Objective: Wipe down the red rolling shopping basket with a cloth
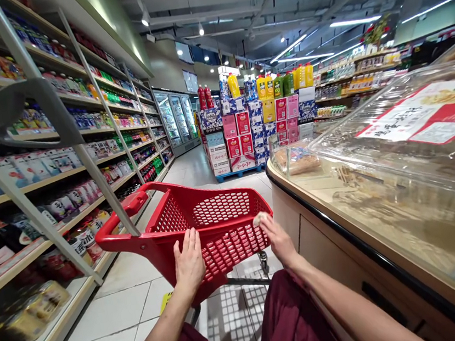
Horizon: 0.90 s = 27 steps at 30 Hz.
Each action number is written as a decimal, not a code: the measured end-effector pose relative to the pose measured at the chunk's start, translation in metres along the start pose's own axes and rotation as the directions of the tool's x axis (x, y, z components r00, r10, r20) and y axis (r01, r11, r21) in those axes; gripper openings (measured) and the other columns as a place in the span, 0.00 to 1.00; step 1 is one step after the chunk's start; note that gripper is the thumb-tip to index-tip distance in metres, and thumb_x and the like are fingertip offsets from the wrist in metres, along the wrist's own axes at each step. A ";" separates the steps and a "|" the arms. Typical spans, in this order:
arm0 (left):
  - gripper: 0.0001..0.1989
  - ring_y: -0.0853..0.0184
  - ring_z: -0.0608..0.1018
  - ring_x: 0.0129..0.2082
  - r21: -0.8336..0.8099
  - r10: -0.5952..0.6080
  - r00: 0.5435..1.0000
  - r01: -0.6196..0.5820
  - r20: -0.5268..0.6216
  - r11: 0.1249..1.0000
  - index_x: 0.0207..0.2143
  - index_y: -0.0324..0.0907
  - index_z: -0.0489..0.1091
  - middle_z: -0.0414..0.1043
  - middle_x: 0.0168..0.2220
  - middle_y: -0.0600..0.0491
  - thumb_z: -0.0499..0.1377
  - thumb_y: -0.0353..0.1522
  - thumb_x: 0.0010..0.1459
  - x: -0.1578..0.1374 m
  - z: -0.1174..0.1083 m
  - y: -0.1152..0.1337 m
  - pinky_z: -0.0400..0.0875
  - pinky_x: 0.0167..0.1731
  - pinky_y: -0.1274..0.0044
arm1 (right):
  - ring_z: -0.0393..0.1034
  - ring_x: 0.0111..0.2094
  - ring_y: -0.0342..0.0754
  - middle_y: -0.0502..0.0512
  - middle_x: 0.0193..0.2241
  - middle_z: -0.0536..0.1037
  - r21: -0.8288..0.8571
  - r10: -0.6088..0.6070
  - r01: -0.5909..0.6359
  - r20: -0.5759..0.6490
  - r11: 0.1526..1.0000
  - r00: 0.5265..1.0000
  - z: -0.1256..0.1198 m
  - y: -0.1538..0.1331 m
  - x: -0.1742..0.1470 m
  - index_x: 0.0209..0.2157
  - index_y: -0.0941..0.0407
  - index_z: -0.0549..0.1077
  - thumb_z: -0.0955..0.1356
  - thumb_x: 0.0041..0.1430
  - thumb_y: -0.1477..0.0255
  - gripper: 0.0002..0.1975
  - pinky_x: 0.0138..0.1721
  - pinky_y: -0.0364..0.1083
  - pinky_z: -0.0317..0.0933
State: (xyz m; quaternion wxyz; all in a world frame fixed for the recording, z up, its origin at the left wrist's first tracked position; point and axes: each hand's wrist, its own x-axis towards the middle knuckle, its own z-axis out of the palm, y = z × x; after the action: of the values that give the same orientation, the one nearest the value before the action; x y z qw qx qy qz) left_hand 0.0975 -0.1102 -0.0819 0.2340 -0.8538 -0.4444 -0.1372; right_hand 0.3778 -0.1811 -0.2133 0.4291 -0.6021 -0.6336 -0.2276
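A red plastic shopping cart with a perforated basket stands sideways just in front of my knees. My left hand lies against its near side below the rim, fingers straight. At the basket's right end, my right hand is closed on a small whitish wad, which looks like a crumpled cloth or tissue. That wad touches the rim near the corner. The cart's long grey metal pole rises from its left end and carries a dark grey handle. My fingers partly hide the wad.
Shelves of bottled drinks line the left side. A wooden display counter with clear food packages stands close on the right. Ahead, a stack of drink cartons sits on a blue pallet, with glass-door fridges beyond.
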 end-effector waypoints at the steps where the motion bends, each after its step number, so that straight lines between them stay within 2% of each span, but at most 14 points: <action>1: 0.31 0.61 0.50 0.61 0.000 -0.001 1.000 0.001 -0.003 1.000 0.57 0.34 0.51 0.48 0.60 0.46 0.43 0.24 0.48 0.000 0.000 0.000 0.46 0.55 0.61 | 0.43 0.60 0.46 0.54 0.56 0.59 -0.009 0.042 -0.042 -0.022 0.999 0.999 -0.003 0.005 0.003 0.54 0.55 0.60 0.54 0.60 0.79 0.22 0.58 0.53 0.49; 3: 0.31 0.61 0.50 0.60 -0.009 0.004 1.000 -0.004 0.003 1.000 0.57 0.33 0.51 0.48 0.60 0.46 0.43 0.24 0.48 0.001 -0.001 0.000 0.46 0.55 0.61 | 0.45 0.59 0.47 0.55 0.55 0.61 -0.026 0.092 -0.092 0.015 0.995 0.996 -0.006 0.013 -0.005 0.53 0.56 0.62 0.55 0.59 0.80 0.22 0.57 0.52 0.51; 5: 0.31 0.61 0.51 0.60 -0.017 0.008 1.000 -0.008 0.019 1.000 0.57 0.33 0.51 0.48 0.60 0.46 0.44 0.24 0.48 0.001 -0.003 0.000 0.46 0.55 0.62 | 0.50 0.58 0.46 0.54 0.51 0.66 -0.028 0.097 -0.095 0.128 0.995 0.987 -0.004 0.017 -0.024 0.51 0.55 0.66 0.55 0.58 0.81 0.22 0.55 0.50 0.56; 7: 0.31 0.61 0.51 0.60 -0.019 0.004 1.000 -0.003 0.031 1.000 0.57 0.33 0.51 0.48 0.60 0.46 0.44 0.24 0.47 0.000 -0.003 0.000 0.47 0.55 0.62 | 0.51 0.57 0.46 0.55 0.51 0.67 -0.017 0.098 -0.096 0.172 0.995 0.980 -0.004 0.014 -0.035 0.50 0.55 0.66 0.54 0.57 0.81 0.22 0.54 0.50 0.57; 9: 0.32 0.61 0.51 0.60 -0.018 -0.002 0.999 0.003 0.036 1.000 0.57 0.33 0.51 0.47 0.60 0.46 0.44 0.24 0.46 0.001 -0.003 0.000 0.47 0.55 0.62 | 0.48 0.58 0.47 0.55 0.54 0.63 0.005 0.099 -0.100 0.094 0.995 0.991 -0.005 0.003 -0.023 0.52 0.56 0.63 0.54 0.58 0.81 0.22 0.56 0.52 0.54; 11: 0.32 0.61 0.50 0.60 -0.018 -0.005 0.999 0.006 0.039 1.000 0.57 0.33 0.51 0.46 0.61 0.47 0.44 0.24 0.46 0.001 -0.002 0.000 0.47 0.55 0.62 | 0.44 0.60 0.47 0.54 0.57 0.58 0.047 0.054 -0.053 -0.026 0.998 0.998 -0.005 -0.014 0.006 0.55 0.56 0.59 0.55 0.59 0.80 0.22 0.58 0.53 0.49; 13: 0.32 0.61 0.50 0.61 -0.017 -0.006 0.999 0.007 0.042 1.000 0.57 0.33 0.51 0.46 0.61 0.46 0.44 0.25 0.46 0.000 -0.002 0.000 0.46 0.55 0.61 | 0.42 0.60 0.47 0.53 0.57 0.57 0.073 -0.012 0.018 -0.082 0.997 0.997 0.002 -0.031 0.029 0.56 0.55 0.57 0.55 0.60 0.80 0.23 0.59 0.54 0.47; 15: 0.32 0.62 0.49 0.61 -0.014 -0.003 0.999 0.004 0.045 1.000 0.57 0.34 0.51 0.46 0.61 0.47 0.44 0.25 0.46 -0.001 -0.002 -0.001 0.46 0.55 0.61 | 0.43 0.60 0.46 0.54 0.56 0.59 0.075 -0.100 0.104 -0.047 0.992 0.994 0.014 -0.047 0.031 0.56 0.56 0.56 0.54 0.60 0.81 0.23 0.58 0.52 0.50; 17: 0.31 0.62 0.50 0.61 -0.010 0.007 0.999 -0.007 0.050 1.000 0.57 0.35 0.51 0.46 0.61 0.47 0.44 0.24 0.47 -0.002 -0.003 -0.003 0.46 0.55 0.62 | 0.45 0.59 0.45 0.55 0.53 0.63 0.079 -0.216 0.213 0.035 0.974 0.976 0.027 -0.059 0.016 0.56 0.56 0.57 0.54 0.60 0.82 0.23 0.56 0.49 0.55; 19: 0.32 0.63 0.50 0.61 -0.011 0.013 0.999 -0.013 0.053 1.000 0.57 0.35 0.51 0.46 0.61 0.48 0.44 0.25 0.47 -0.003 -0.002 -0.003 0.46 0.55 0.63 | 0.45 0.59 0.44 0.54 0.52 0.66 0.085 -0.271 0.264 0.077 0.961 0.959 0.032 -0.068 0.006 0.55 0.55 0.58 0.54 0.59 0.83 0.24 0.54 0.48 0.57; 25: 0.33 0.62 0.48 0.61 -0.021 -0.007 0.998 0.008 0.061 1.000 0.58 0.34 0.50 0.45 0.61 0.47 0.45 0.25 0.46 -0.003 -0.002 -0.003 0.45 0.56 0.62 | 0.40 0.60 0.47 0.53 0.56 0.59 0.105 -0.188 0.185 0.020 0.977 0.982 0.024 -0.091 0.046 0.56 0.57 0.56 0.53 0.60 0.82 0.23 0.59 0.53 0.48; 27: 0.33 0.62 0.48 0.61 -0.024 0.007 0.997 -0.005 0.073 1.000 0.58 0.34 0.49 0.45 0.61 0.47 0.45 0.25 0.46 -0.004 -0.002 -0.004 0.44 0.56 0.62 | 0.41 0.60 0.46 0.53 0.55 0.60 0.108 -0.220 0.213 0.059 0.971 0.974 0.030 -0.094 0.040 0.56 0.57 0.57 0.54 0.60 0.82 0.22 0.58 0.51 0.50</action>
State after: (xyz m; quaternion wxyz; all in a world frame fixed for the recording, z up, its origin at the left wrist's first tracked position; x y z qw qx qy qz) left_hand 0.0919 -0.1123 -0.0806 0.2080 -0.8622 -0.4485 -0.1106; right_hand 0.2834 -0.1506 -0.1752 0.4089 -0.5145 -0.7211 -0.2194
